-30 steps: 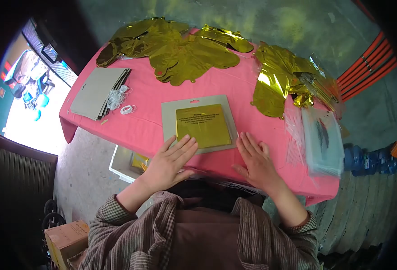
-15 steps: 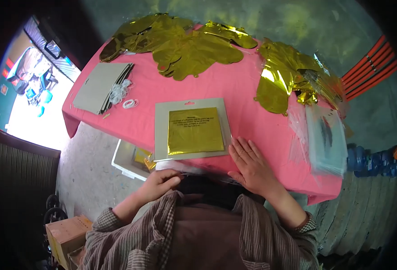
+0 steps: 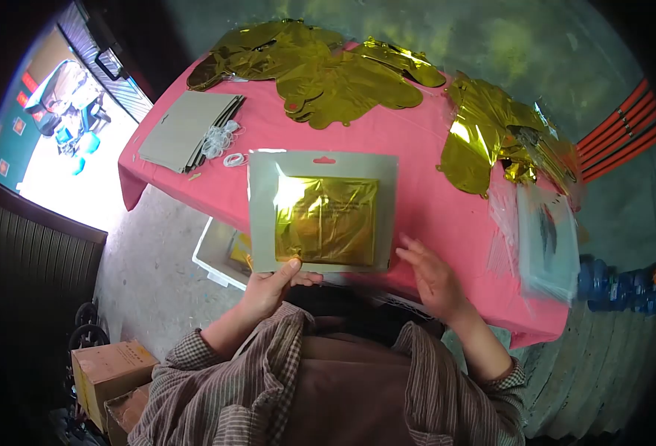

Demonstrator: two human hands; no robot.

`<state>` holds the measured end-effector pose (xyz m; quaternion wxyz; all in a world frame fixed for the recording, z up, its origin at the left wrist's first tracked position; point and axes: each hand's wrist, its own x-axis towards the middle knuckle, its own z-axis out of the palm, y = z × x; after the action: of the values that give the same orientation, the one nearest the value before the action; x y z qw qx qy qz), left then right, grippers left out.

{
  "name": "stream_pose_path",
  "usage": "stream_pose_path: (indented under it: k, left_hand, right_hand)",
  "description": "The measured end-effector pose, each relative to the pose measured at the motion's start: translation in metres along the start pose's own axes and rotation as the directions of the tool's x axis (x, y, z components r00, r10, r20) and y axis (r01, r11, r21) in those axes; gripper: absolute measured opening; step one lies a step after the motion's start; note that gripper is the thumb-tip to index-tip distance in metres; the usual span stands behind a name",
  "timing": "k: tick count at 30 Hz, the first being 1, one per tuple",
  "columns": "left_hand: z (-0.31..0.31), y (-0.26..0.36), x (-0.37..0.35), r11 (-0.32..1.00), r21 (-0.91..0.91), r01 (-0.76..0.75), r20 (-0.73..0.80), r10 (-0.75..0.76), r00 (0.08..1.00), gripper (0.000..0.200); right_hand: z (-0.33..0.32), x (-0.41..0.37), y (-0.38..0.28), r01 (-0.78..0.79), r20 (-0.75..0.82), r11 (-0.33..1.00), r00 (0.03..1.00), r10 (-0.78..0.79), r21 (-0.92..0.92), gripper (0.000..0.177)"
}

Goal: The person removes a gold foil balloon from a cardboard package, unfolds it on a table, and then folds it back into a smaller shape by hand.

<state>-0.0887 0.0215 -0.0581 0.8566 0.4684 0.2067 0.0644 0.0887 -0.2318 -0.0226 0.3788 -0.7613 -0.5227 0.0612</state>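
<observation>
My left hand (image 3: 270, 289) pinches the bottom edge of a grey card package (image 3: 263, 215), thumb in front and fingers behind. The package has a hang slot at its top and a folded gold foil square (image 3: 328, 221) on its face, with bright glare on the foil. It is raised above the pink-covered table near the front edge. Just right of its lower right corner is my right hand (image 3: 433, 281), fingers apart and slightly blurred, holding nothing.
Gold foil shapes (image 3: 335, 85) lie along the far side of the pink table (image 3: 424, 171), more foil (image 3: 484, 134) at the right. Grey cards (image 3: 186, 130) and white string (image 3: 218, 140) are left, clear bags (image 3: 547, 241) right. A white bin (image 3: 220, 253) stands below.
The package has been lifted off the table and tilted up, now gripped by my left hand. My right hand has come off the table and moved slightly right. The view has shifted a little.
</observation>
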Motion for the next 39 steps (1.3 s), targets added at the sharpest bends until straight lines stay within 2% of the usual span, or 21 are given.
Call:
stream_pose_path:
  k: [1,2,3,4,6,8,10,12,15,16,17,18,21,23,25,28,30,31,33,37,39]
  left_hand:
    - [-0.003,0.001,0.000,0.995,0.070,-0.070,0.060,0.065,0.996,0.026]
    - [-0.003,0.005,0.002,0.996,0.042,-0.084,0.075,0.081,0.994,0.023]
    - [0.000,0.011,0.006,0.995,0.043,-0.091,0.073,0.088,0.993,0.023]
    - [0.004,0.017,0.010,0.990,0.068,-0.125,0.123,0.116,0.986,0.023]
    - [0.016,0.028,0.018,0.981,0.095,-0.167,0.176,0.148,0.973,0.022]
    - [0.029,0.035,0.025,0.993,0.107,-0.042,0.168,0.023,0.985,0.023]
    - [0.036,0.033,0.033,0.981,0.171,-0.092,0.204,0.056,0.977,0.024]
    - [0.040,0.036,0.039,0.964,0.226,-0.141,0.240,0.085,0.967,0.025]
    - [0.042,0.044,0.042,0.979,0.167,-0.116,0.256,0.070,0.964,0.026]
    - [0.040,0.043,0.044,0.994,0.023,-0.102,0.201,0.096,0.975,0.025]
    - [0.037,0.041,0.046,0.988,-0.121,-0.094,0.141,0.111,0.984,0.026]
    - [0.034,0.040,0.047,0.989,-0.120,-0.089,0.139,0.105,0.985,0.026]
    - [0.030,0.045,0.056,0.992,-0.059,-0.114,0.146,0.122,0.982,0.026]
    - [0.031,0.053,0.063,0.974,0.118,-0.194,0.154,0.176,0.972,0.019]
    - [0.039,0.064,0.067,0.944,0.173,-0.281,0.164,0.254,0.953,0.017]
    - [0.034,0.065,0.086,0.850,0.335,-0.406,0.211,0.353,0.912,0.016]
    - [0.024,0.055,0.094,0.784,0.439,-0.439,0.246,0.365,0.898,0.017]
    - [0.020,0.051,0.097,0.752,0.506,-0.423,0.254,0.339,0.906,0.017]
    - [0.019,0.049,0.098,0.716,0.564,-0.411,0.268,0.312,0.912,0.018]
    - [0.016,0.052,0.096,0.728,0.591,-0.348,0.245,0.249,0.937,0.020]
    - [0.018,0.055,0.098,0.746,0.573,-0.340,0.263,0.225,0.938,0.022]
  right_hand:
    - [-0.003,0.000,0.000,0.002,-0.001,1.000,1.000,-0.002,-0.001,0.030]
    - [-0.005,0.001,-0.001,-0.226,-0.014,0.940,0.971,0.238,0.257,0.029]
    - [-0.007,0.003,-0.001,-0.413,0.037,0.765,0.889,0.456,0.494,0.027]
    - [-0.008,0.007,0.003,-0.405,0.035,0.770,0.893,0.448,0.493,0.027]
    - [-0.008,0.019,0.012,-0.183,0.065,0.383,0.951,0.301,0.905,0.028]
    - [-0.006,0.033,0.008,-0.139,0.013,0.430,0.959,0.283,0.892,0.028]
    - [-0.004,0.043,0.008,-0.096,-0.040,0.471,0.962,0.270,0.877,0.028]
    - [-0.003,0.047,0.016,-0.220,0.010,0.529,0.929,0.371,0.819,0.022]
    - [-0.003,0.042,0.034,-0.240,0.049,0.496,0.929,0.367,0.834,0.015]
    - [-0.004,0.041,0.036,-0.241,0.050,0.495,0.928,0.369,0.835,0.015]
    - [-0.005,0.040,0.037,-0.231,0.022,0.560,0.935,0.354,0.796,0.012]
    - [-0.004,0.039,0.036,-0.220,-0.003,0.620,0.941,0.338,0.753,0.009]
    - [-0.014,0.044,0.026,-0.309,0.013,0.634,0.904,0.427,0.709,0.005]
    - [-0.021,0.049,0.026,-0.241,-0.070,0.711,0.923,0.379,0.661,0.004]
    - [-0.028,0.048,0.028,-0.184,-0.141,0.772,0.932,0.334,0.609,0.004]
    - [-0.041,0.051,0.034,-0.272,-0.099,0.813,0.923,0.372,0.514,0.004]
    - [-0.038,0.052,0.036,-0.448,0.026,0.856,0.889,0.457,0.258,0.007]
    - [-0.030,0.053,0.034,-0.453,0.025,0.854,0.886,0.463,0.256,0.007]
    - [-0.011,0.053,0.030,-0.245,-0.144,0.744,0.898,0.415,0.621,0.011]
    - [-0.017,0.050,0.034,-0.226,-0.152,0.784,0.914,0.375,0.578,0.013]
    - [-0.025,0.047,0.038,-0.417,0.059,0.808,0.899,0.434,0.417,0.011]
